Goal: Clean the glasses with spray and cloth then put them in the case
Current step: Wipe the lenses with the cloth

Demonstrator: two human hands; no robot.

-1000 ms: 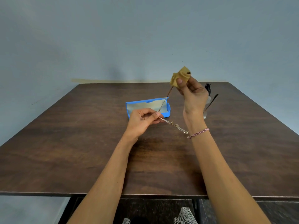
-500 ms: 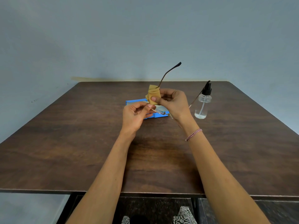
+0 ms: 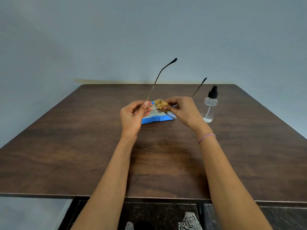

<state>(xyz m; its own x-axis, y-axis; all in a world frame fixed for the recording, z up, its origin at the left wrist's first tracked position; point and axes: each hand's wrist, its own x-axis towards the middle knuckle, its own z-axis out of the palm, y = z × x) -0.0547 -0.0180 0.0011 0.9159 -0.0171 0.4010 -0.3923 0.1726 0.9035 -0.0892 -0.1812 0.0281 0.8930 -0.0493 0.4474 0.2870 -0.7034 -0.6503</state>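
Left hand [image 3: 132, 116] pinched on the glasses [image 3: 157, 90] at the frame's end, temple arms pointing up. Right hand [image 3: 180, 110] clamped on the tan cloth [image 3: 159, 103], pressed over a lens. All held above the open blue case [image 3: 156, 119] near mid-desk [image 3: 83, 146]. Spray bottle [image 3: 209, 105] upright toward the far right corner.

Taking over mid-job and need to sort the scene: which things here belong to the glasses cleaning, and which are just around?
In the job:
- glasses, held at one end by the left hand
- tan cloth, pinched on a lens by the right hand
- spray bottle, standing at right
- blue case, open behind the hands

Just around:
- wooden table
- wrist bracelet
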